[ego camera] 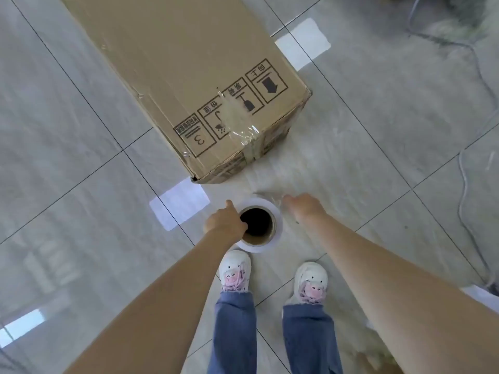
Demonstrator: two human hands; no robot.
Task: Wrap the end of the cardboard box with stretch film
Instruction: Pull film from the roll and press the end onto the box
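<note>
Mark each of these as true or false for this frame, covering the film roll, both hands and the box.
1. The left hand holds the stretch film roll at its cardboard core. True.
2. The roll lies flat on its side on the cardboard box. False: it is upright, core opening facing the camera, in front of the box's near end.
3. A sheet of film runs from the roll toward the box's near end. True.
4. The right hand rests on top of the box. False: it is beside the roll, at the film.
5. The box's printed handling symbols lie near the end closest to the person. True.
6. The person is barefoot. False: white shoes are visible.
</note>
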